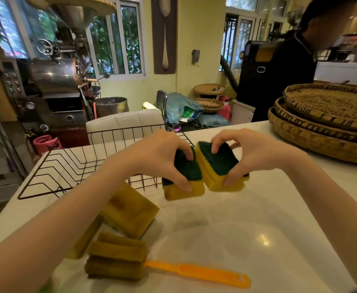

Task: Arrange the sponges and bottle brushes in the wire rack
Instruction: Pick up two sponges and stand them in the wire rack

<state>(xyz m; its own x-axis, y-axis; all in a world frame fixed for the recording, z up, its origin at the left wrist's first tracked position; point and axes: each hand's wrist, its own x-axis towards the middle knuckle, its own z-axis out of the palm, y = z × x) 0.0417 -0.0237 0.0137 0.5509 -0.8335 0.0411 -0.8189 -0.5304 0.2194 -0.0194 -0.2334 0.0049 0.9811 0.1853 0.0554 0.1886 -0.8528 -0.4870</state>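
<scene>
My left hand [162, 154] grips a yellow sponge with a green scouring side [186, 180], held just above the white counter. My right hand [249, 153] grips a second yellow and green sponge [217, 166] right beside it, their edges touching. The black wire rack [71, 166] stands behind and to the left of both hands, with nothing visible inside it. Another yellow sponge [131, 210] lies on the counter under my left forearm. A bottle brush with a foam head [114, 259] and an orange handle [200, 271] lies near the front edge.
Stacked woven trays [321, 123] sit at the counter's right rear. A person in dark clothes [279, 64] stands behind the counter at right. A white chair back [124, 121] is just beyond the rack. The white counter [257, 218] extends to the right of the brush.
</scene>
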